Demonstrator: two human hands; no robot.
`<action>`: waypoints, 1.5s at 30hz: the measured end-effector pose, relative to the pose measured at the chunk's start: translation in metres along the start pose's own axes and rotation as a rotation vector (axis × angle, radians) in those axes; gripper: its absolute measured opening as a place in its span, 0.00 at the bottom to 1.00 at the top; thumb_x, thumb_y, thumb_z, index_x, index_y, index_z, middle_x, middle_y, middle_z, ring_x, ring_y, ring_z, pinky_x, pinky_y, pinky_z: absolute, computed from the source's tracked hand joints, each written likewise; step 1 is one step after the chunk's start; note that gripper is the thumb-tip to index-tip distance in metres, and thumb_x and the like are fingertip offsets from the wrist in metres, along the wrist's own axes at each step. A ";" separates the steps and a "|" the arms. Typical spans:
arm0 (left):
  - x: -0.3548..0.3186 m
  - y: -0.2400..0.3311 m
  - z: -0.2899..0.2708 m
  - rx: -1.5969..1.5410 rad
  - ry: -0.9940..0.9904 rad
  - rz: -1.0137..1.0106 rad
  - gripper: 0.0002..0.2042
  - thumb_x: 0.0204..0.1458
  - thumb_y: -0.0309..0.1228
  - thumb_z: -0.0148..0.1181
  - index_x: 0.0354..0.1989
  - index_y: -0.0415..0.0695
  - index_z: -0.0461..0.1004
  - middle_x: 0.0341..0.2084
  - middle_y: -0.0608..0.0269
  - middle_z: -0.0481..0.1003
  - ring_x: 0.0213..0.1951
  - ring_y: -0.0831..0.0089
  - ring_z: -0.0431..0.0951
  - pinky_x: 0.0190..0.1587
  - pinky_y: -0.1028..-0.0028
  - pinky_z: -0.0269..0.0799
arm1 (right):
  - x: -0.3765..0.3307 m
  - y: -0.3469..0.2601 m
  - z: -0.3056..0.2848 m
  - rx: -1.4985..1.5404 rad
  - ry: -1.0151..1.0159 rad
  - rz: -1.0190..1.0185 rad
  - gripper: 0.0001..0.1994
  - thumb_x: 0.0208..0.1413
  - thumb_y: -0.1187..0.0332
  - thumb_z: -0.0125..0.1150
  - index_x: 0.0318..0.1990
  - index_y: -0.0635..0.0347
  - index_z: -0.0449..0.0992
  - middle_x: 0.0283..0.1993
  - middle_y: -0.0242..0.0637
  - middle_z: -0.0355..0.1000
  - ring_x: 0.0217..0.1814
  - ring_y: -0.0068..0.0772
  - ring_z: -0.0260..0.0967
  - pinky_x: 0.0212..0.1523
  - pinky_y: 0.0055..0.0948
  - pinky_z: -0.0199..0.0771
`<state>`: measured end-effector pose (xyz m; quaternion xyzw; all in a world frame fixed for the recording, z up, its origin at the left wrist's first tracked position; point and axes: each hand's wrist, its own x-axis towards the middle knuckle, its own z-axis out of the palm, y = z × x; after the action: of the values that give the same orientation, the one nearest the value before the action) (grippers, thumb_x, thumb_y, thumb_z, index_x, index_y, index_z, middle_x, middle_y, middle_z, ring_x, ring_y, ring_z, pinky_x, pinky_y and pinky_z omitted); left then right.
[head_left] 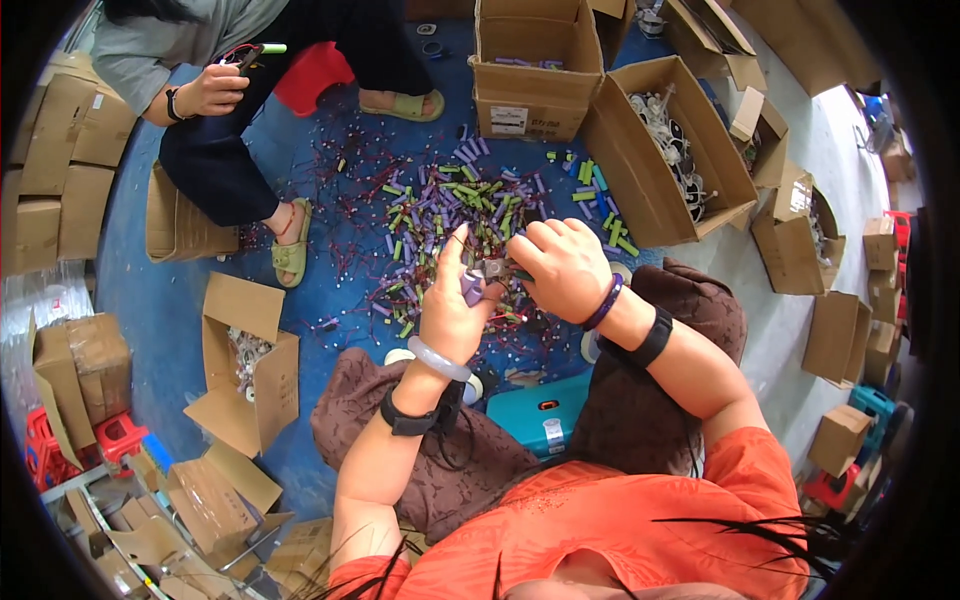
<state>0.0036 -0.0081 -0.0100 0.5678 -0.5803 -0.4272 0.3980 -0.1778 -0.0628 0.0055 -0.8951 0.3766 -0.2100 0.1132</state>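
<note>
Above the pile, my left hand [447,312] is closed round a purple cylindrical battery cell [471,289], its thumb pointing up. My right hand [565,268] grips a pair of pliers [493,268], whose metal jaws meet the cell's upper end. Most of the pliers' handles are hidden by my fingers. Under and beyond both hands spreads a heap of loose purple and green battery cells [470,200], mixed with red and black wires.
Across the pile sits another person, whose hand [216,92] holds a dark tool and a green cell [272,48]. Open cardboard boxes [530,95] stand beyond; one long box [668,150] contains white cables. A small box [245,370] is left. A teal stool [540,412] lies between my legs.
</note>
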 end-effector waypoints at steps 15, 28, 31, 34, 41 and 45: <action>-0.010 0.008 0.016 -0.081 0.158 0.048 0.18 0.56 0.20 0.58 0.55 0.40 0.64 0.29 0.70 0.67 0.29 0.85 0.65 0.31 0.85 0.64 | 0.018 0.013 0.019 0.497 -0.060 0.511 0.11 0.50 0.70 0.60 0.41 0.60 0.73 0.37 0.47 0.74 0.41 0.52 0.73 0.41 0.44 0.71; -0.012 -0.002 0.002 -0.059 0.079 0.177 0.11 0.62 0.24 0.53 0.51 0.40 0.67 0.38 0.65 0.72 0.35 0.80 0.73 0.40 0.79 0.71 | 0.000 0.006 -0.016 0.016 0.027 0.113 0.22 0.36 0.71 0.68 0.45 0.51 0.74 0.39 0.32 0.70 0.46 0.38 0.68 0.53 0.40 0.60; -0.011 -0.003 0.002 -0.036 0.107 0.261 0.11 0.61 0.24 0.54 0.52 0.41 0.68 0.40 0.64 0.73 0.37 0.79 0.74 0.41 0.79 0.72 | 0.000 0.010 -0.023 0.001 0.057 0.061 0.23 0.36 0.71 0.68 0.46 0.51 0.74 0.39 0.32 0.70 0.47 0.37 0.68 0.55 0.41 0.60; -0.011 -0.003 0.001 -0.133 0.112 0.212 0.12 0.60 0.23 0.55 0.52 0.41 0.68 0.43 0.63 0.74 0.39 0.79 0.74 0.43 0.79 0.72 | 0.000 0.014 -0.022 0.044 0.093 0.034 0.25 0.34 0.75 0.67 0.46 0.52 0.74 0.39 0.34 0.69 0.46 0.40 0.67 0.57 0.42 0.59; -0.011 -0.001 0.000 -0.180 0.142 0.129 0.13 0.58 0.23 0.58 0.51 0.40 0.70 0.43 0.61 0.75 0.41 0.76 0.75 0.46 0.77 0.72 | -0.001 0.015 -0.015 0.027 0.058 -0.048 0.25 0.33 0.72 0.69 0.46 0.50 0.74 0.39 0.32 0.69 0.47 0.37 0.67 0.60 0.45 0.58; -0.009 0.002 -0.001 -0.159 0.117 0.110 0.12 0.58 0.23 0.59 0.50 0.39 0.71 0.43 0.64 0.74 0.40 0.79 0.75 0.44 0.79 0.71 | 0.000 0.015 -0.014 0.019 0.063 -0.054 0.26 0.32 0.71 0.70 0.46 0.49 0.74 0.38 0.31 0.70 0.47 0.36 0.67 0.60 0.44 0.58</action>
<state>0.0046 0.0007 -0.0077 0.5257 -0.5507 -0.4156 0.4976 -0.1937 -0.0732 0.0127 -0.8967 0.3538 -0.2447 0.1040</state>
